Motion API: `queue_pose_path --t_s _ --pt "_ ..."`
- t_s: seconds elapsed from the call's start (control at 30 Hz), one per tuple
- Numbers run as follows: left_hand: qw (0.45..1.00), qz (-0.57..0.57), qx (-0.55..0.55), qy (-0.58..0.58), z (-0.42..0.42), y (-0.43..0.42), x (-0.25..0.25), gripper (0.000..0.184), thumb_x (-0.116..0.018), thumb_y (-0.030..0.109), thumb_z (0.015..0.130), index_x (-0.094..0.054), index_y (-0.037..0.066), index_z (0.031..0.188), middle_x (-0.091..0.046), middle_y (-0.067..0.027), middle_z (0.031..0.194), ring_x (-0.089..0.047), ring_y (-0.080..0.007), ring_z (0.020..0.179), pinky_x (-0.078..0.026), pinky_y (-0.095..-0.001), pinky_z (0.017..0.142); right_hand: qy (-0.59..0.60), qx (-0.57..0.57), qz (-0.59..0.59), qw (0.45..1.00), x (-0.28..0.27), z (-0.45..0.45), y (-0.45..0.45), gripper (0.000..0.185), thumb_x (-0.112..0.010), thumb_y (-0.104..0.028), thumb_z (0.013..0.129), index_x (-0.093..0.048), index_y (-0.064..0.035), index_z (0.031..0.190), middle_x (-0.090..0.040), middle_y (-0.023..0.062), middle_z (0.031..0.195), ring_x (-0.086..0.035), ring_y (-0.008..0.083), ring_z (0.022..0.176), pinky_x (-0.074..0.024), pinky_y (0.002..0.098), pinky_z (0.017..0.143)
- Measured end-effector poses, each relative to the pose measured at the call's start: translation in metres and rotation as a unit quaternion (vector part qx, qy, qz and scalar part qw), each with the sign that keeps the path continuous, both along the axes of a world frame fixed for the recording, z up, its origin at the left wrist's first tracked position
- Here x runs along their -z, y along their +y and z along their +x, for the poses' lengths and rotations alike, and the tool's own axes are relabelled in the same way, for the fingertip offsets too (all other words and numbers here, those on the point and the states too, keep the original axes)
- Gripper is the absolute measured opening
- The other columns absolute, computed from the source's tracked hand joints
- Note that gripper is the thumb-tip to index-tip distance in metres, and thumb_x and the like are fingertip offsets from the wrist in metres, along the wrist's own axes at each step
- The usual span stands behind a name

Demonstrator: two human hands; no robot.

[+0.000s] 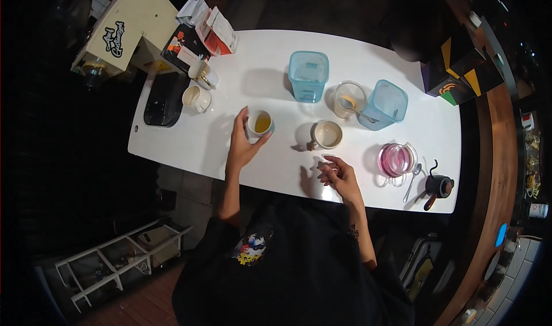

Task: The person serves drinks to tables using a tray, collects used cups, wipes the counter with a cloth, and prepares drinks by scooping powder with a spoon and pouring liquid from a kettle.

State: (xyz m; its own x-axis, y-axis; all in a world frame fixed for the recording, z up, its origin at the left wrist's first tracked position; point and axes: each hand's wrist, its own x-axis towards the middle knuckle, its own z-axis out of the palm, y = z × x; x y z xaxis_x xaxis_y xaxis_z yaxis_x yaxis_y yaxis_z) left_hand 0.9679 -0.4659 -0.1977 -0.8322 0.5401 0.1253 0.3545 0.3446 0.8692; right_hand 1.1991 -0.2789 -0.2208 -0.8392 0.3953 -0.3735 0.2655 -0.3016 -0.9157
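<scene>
A small white cup (260,122) with yellow liquid in it stands on the white table, left of the middle. My left hand (245,144) is around it, fingers on its left side and thumb at its lower right. Over the table's front edge, my right hand (339,178) is loosely bent with its fingers apart and holds nothing. Just beyond it is a pale mug (328,134), empty or nearly so, with its handle toward the lower left.
Two blue plastic containers (309,73), a clear cup with a spoon (349,100), a glass pitcher of pink liquid (397,160), a loose spoon (412,183) and a black gooseneck kettle (439,186) stand on the table (276,171). Two white mugs (196,99) are beside a cream machine (129,27).
</scene>
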Motion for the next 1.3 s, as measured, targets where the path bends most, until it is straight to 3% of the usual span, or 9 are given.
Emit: queue_pose_path --t_s 0.17,0.37,0.57,0.63,0.83,1.03,1.2,1.27,1.3 --pt "0.998 0.011 0.064 0.004 -0.015 0.007 0.008 0.081 -0.082 0.014 0.073 -0.036 0.001 0.138 -0.054 -0.0209 0.126 -0.056 -0.0309 0.116 -0.047 -0.0413 0.097 0.016 0.012 -0.046 0.999 0.008 -0.017 -0.015 0.045 -0.059 -0.015 0.094 -0.046 0.0049 0.133 -0.067 0.0146 0.095 -0.063 0.0147 0.071 -0.0523 0.0266 0.060" --pt "0.993 0.006 0.115 0.035 -0.028 0.009 0.020 0.078 -0.085 0.015 0.069 -0.042 0.002 0.134 -0.057 -0.0171 0.120 -0.059 -0.0279 0.110 -0.049 -0.0383 0.092 0.014 0.039 -0.089 0.995 0.010 -0.029 -0.035 0.042 -0.056 -0.013 0.096 -0.045 0.0028 0.133 -0.067 0.0126 0.093 -0.063 0.0124 0.070 -0.0524 0.0244 0.059" --pt "0.987 0.087 0.133 0.001 -0.026 0.018 0.031 0.067 -0.084 0.010 0.070 -0.047 0.004 0.125 -0.058 -0.0104 0.116 -0.057 -0.0196 0.107 -0.047 -0.0344 0.092 -0.015 0.144 -0.040 0.989 0.005 -0.041 -0.049 0.025 -0.061 -0.017 0.094 -0.057 0.0041 0.106 -0.067 0.0094 0.079 -0.060 0.0113 0.056 -0.0486 0.0231 0.049" --pt "0.985 0.126 0.118 0.011 -0.021 0.026 0.039 0.065 -0.084 0.011 0.069 -0.047 0.003 0.122 -0.058 -0.0109 0.113 -0.058 -0.0206 0.104 -0.048 -0.0345 0.091 -0.106 0.136 0.181 0.968 0.004 -0.047 -0.051 0.028 -0.064 -0.022 0.091 -0.063 0.0061 0.086 -0.064 0.0107 0.061 -0.060 0.0151 0.050 -0.0463 0.0269 0.047" --pt "0.981 0.168 0.096 0.009 -0.012 0.031 0.049 0.061 -0.082 0.008 0.071 -0.046 0.002 0.119 -0.057 -0.0109 0.110 -0.058 -0.0204 0.099 -0.048 -0.0341 0.088 -0.140 0.157 0.318 0.925 0.002 -0.058 -0.055 0.042 -0.065 -0.031 0.088 -0.063 0.0055 0.066 -0.059 0.0189 0.053 -0.060 0.0300 0.047 -0.0455 0.0379 0.051" --pt "0.978 0.177 0.110 0.006 0.007 0.022 0.036 0.061 -0.080 0.006 0.072 -0.044 0.002 0.121 -0.056 -0.0115 0.111 -0.057 -0.0210 0.102 -0.047 -0.0341 0.089 -0.138 0.152 0.384 0.900 0.005 -0.057 -0.044 0.041 -0.064 -0.029 0.088 -0.064 0.0046 0.065 -0.059 0.0231 0.057 -0.060 0.0394 0.053 -0.0457 0.0422 0.053" --pt "0.983 0.169 0.070 0.033 0.036 0.004 0.016 0.058 -0.078 0.002 0.073 -0.045 0.003 0.120 -0.055 -0.0108 0.115 -0.056 -0.0192 0.105 -0.045 -0.0326 0.091 -0.138 0.059 0.407 0.901 -0.006 -0.050 -0.037 0.038 -0.066 -0.029 0.087 -0.063 0.0031 0.067 -0.060 0.0202 0.059 -0.061 0.0377 0.055 -0.0461 0.0426 0.054" --pt "0.981 0.179 0.065 0.029 0.053 -0.005 0.013 0.061 -0.080 0.007 0.073 -0.044 0.002 0.122 -0.056 -0.0121 0.113 -0.057 -0.0217 0.104 -0.046 -0.0337 0.091 -0.014 -0.014 0.386 0.922 -0.011 -0.045 -0.038 0.028 -0.070 -0.024 0.084 -0.064 0.0019 0.074 -0.060 0.0155 0.059 -0.061 0.0338 0.053 -0.0472 0.0403 0.054" --pt "0.983 0.172 0.061 0.031 0.062 -0.012 0.009 0.062 -0.081 0.009 0.073 -0.044 0.002 0.123 -0.056 -0.0118 0.114 -0.057 -0.0213 0.105 -0.046 -0.0335 0.091 -0.013 -0.076 0.335 0.939 -0.016 -0.043 -0.038 0.023 -0.075 -0.015 0.079 -0.064 0.0002 0.093 -0.064 0.0144 0.075 -0.062 0.0293 0.063 -0.0489 0.0375 0.058"
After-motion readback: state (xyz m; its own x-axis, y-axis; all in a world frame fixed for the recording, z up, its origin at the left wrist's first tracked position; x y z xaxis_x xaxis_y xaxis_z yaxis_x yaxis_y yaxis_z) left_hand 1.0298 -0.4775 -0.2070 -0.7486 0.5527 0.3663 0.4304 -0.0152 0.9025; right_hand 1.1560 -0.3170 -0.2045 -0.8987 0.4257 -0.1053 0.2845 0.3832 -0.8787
